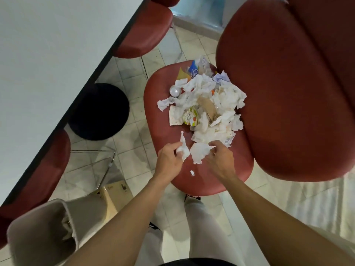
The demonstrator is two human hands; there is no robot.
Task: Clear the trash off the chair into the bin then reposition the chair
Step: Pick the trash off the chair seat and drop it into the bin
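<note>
On the chair point(161, 104) seat, we find the trash point(203, 104) heaped: light, soft tissue, best pinched in bunches. Our left hand point(169, 160) grips one wad point(183, 148); our right hand point(219, 160) pinches another point(198, 152). The bin point(38, 227) stands lower left.

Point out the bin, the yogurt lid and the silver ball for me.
bin point(40, 223), head view, on its pale near wall.
yogurt lid point(189, 117), head view, on its printed face.
silver ball point(175, 91), head view, on its shiny top.
</note>
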